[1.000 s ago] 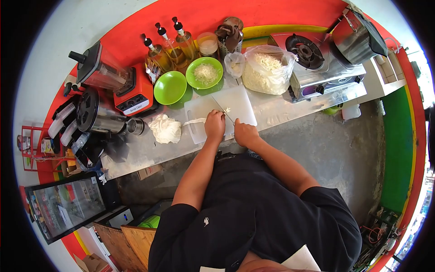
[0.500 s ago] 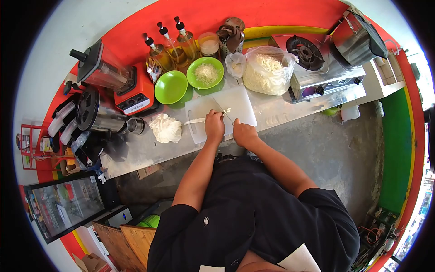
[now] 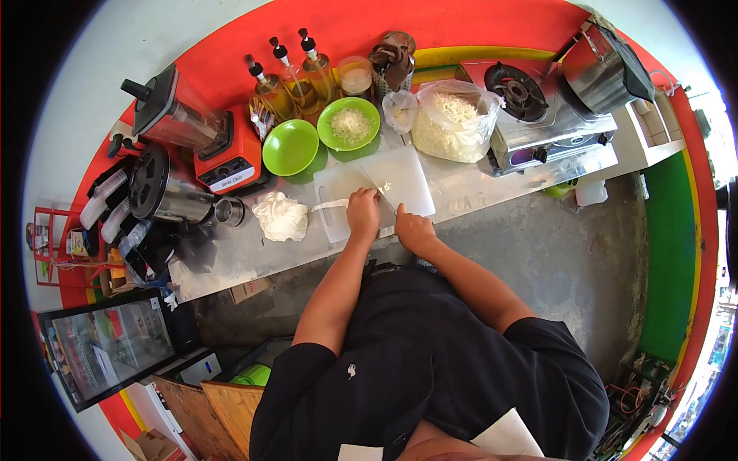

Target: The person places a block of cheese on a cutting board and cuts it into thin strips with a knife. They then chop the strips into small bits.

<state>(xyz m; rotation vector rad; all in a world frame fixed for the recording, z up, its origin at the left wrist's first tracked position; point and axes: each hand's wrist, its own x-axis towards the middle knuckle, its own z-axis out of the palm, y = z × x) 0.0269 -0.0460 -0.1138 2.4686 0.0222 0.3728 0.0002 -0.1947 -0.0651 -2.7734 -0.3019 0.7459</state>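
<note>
Knife [image 3: 371, 177]: one, handle grasped in the closed fingers of my right hand [image 3: 416, 230]; blade slanting away from me and leftward over the cutting board [image 3: 415, 173]
Pale strip [image 3: 330, 205]: one, laid across the left part of the board, outer end just past the edge, inner end running under my left hand [image 3: 363, 213]
Left-hand fingers: mine, bent and lowered, holding the strip close beside the blade; tips too covered to make out
Cut bits [image 3: 385, 187]: small pale cluster, on the board just right of the blade
Cutting board: white, flat on the metal bench [image 3: 238, 257], before me
Left bowl [image 3: 290, 147]: green, beyond the board
Right bowl [image 3: 371, 123]: green, just beside the other, bearing pale shreds [image 3: 350, 125]
Plastic bag [image 3: 430, 142]: clear, filled with more pale shreds, beyond the board to the right; smaller bag [image 3: 400, 111] at its left side
White bundle [image 3: 280, 217]: crumpled, on the bench near the board's left edge
Bottles [image 3: 273, 96]: three, black-topped, behind the bowls
Blender [image 3: 231, 173]: red base, left of the bowls
Stove [image 3: 553, 134]: right of the large bag
</note>
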